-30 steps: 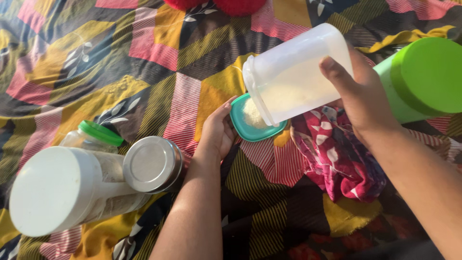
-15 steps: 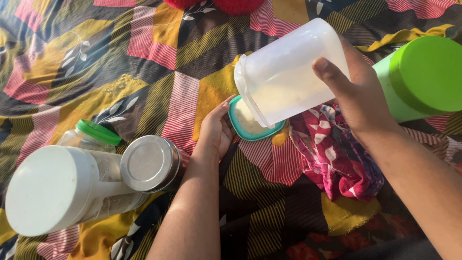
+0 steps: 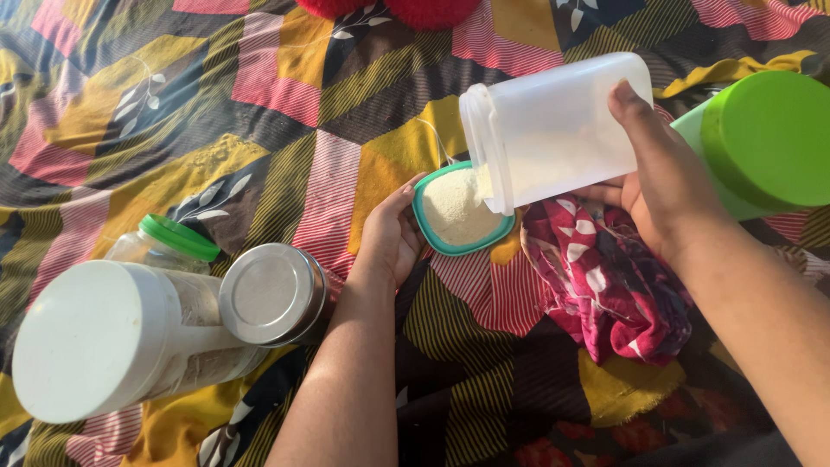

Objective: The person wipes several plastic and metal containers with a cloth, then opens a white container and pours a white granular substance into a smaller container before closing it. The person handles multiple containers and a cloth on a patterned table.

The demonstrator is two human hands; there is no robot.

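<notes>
Two hands were at work: a left hand (image 3: 391, 235) and a right hand (image 3: 664, 180). Five containers showed: one clear tub (image 3: 558, 130), one teal dish (image 3: 461, 220), one big white jar (image 3: 104, 342), one steel-lidded jar (image 3: 275, 294), one green-lidded jar (image 3: 169, 242). One green-capped cylinder (image 3: 761, 143) lay at the quilt's (image 3: 259, 112) right edge.

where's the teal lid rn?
In the head view, centre of frame: the teal lid is held at its left edge by the left hand, under the mouth of the tilted clear container, just left of the crumpled red cloth.
</notes>
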